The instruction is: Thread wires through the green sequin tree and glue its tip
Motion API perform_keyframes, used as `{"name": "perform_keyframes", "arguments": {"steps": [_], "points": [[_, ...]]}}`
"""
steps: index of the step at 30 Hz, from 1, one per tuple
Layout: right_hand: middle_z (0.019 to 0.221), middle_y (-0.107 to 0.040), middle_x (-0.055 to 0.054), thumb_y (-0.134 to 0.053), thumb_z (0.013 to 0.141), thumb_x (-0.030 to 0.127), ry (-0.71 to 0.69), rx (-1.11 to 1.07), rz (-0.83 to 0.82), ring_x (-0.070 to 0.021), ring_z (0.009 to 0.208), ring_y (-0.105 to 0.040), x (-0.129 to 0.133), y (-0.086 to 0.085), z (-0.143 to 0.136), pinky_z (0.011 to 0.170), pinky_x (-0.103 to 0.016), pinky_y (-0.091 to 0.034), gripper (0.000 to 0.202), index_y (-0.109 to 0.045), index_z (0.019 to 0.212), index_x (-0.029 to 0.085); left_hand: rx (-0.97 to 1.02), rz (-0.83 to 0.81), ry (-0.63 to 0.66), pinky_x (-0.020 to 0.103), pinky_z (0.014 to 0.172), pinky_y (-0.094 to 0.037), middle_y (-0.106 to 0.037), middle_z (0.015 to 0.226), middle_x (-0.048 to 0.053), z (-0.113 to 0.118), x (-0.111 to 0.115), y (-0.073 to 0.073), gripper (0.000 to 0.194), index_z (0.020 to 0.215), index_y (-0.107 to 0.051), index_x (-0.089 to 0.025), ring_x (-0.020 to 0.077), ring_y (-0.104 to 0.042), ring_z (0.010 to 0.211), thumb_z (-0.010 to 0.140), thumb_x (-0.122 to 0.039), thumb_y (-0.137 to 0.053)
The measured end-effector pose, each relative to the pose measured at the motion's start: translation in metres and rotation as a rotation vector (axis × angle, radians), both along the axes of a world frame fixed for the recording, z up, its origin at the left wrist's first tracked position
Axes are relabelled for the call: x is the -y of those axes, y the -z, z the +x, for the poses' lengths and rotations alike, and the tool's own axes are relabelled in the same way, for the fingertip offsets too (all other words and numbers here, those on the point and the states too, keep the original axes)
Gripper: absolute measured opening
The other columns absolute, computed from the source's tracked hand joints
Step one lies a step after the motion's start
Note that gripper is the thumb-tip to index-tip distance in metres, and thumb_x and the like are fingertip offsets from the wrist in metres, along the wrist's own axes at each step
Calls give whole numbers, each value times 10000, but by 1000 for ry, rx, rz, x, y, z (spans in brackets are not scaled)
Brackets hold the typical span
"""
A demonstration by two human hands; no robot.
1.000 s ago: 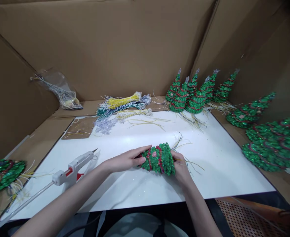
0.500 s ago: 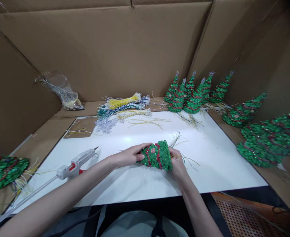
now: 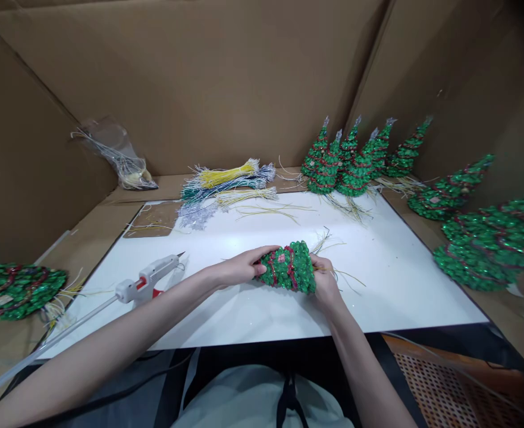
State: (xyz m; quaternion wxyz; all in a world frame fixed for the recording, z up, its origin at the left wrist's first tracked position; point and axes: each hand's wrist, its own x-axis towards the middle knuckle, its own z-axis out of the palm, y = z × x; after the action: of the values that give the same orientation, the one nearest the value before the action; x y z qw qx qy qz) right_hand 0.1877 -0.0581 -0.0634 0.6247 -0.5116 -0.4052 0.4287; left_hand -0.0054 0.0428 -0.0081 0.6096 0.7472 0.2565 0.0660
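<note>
Both hands hold a green glitter tree [image 3: 288, 267] lying on its side just above the white board [image 3: 377, 297], near the board's middle. Left hand [image 3: 239, 270] wraps the narrow end, fingers curled over the top, thumb underneath. Right hand [image 3: 326, 285] cups the wide base, fingers pressed to it & mostly hidden behind the tree. Red bead strands run round the tree; thin yellowish wires [image 3: 333, 249] stick out from the base end by the right hand.

Glue gun [image 3: 148, 279] lies on the board's left part, nozzle pointing up-right, well apart from the left hand. Bundles of yellow, green & silver wires [image 3: 226, 184] lie at the far edge. Group of upright finished trees [image 3: 346, 163] stands at the far right corner; more trees [image 3: 489, 244] lie on their sides at right, off the board. Another flat green piece [image 3: 14, 288] sits far left. Clear plastic bag [image 3: 114, 154] w/ wires leans on the cardboard wall [image 3: 199, 77].
</note>
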Motion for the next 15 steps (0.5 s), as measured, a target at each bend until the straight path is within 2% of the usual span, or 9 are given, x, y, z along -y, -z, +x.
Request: {"name": "perform_keyframes", "arguments": {"steps": [5, 7, 9, 12, 14, 15], "points": [[771, -699, -35, -602, 646, 130, -54, 7, -7, -198, 705, -594, 1, 5, 5, 641, -292, -473, 227, -762, 803, 171, 11, -59, 36, 485, 1139, -320, -392, 1533, 83, -5, -4, 0, 621, 1462, -399, -247, 295, -377, 1399, 870, -224, -585], [780, -696, -37, -614, 652, 127, -73, 27, -31, -200, 727, -595, 2, 3, 7, 658, -292, -472, 214, -759, 802, 170, 23, -58, 4, 474, 1129, -345, -377, 1541, 90, -8, -3, -3, 612, 1459, -402, -252, 288, -372, 1407, 879, -245, -596], [750, -684, -37, -622, 660, 140, -75, 36, -52, -195, 708, -584, 2, 0, 8, 643, -289, -465, 182, -754, 782, 167, 79, -45, -44, 450, 1101, -391, -421, 1514, 96, -12, 1, -7, 574, 1449, -411, -267, 268, -410, 1388, 902, -277, -587], [741, -680, -39, -625, 688, 176, -79, 52, -74, -199, 700, -578, 3, -2, 9, 621, -290, -459, 164, -750, 793, 173, 196, 110, -197, 402, 1105, -391, -543, 1414, 82, -23, 12, -15, 424, 1358, -513, -272, 224, -478, 1335, 937, -286, -558], [754, -683, -44, -620, 703, 192, -89, 71, -85, -205, 711, -578, 2, -1, 9, 617, -293, -455, 168, -748, 811, 176, 218, 275, -312, 375, 1053, -436, -663, 1232, 81, -32, 22, -18, 241, 1159, -652, -230, 212, -582, 1202, 954, -279, -535], [757, -683, -47, -619, 704, 196, -94, 80, -89, -206, 712, -577, 2, 0, 10, 613, -293, -452, 166, -746, 808, 175, 221, 315, -329, 365, 1020, -458, -694, 1153, 76, -37, 28, -17, 208, 1103, -674, -221, 205, -613, 1144, 957, -264, -532]]}}
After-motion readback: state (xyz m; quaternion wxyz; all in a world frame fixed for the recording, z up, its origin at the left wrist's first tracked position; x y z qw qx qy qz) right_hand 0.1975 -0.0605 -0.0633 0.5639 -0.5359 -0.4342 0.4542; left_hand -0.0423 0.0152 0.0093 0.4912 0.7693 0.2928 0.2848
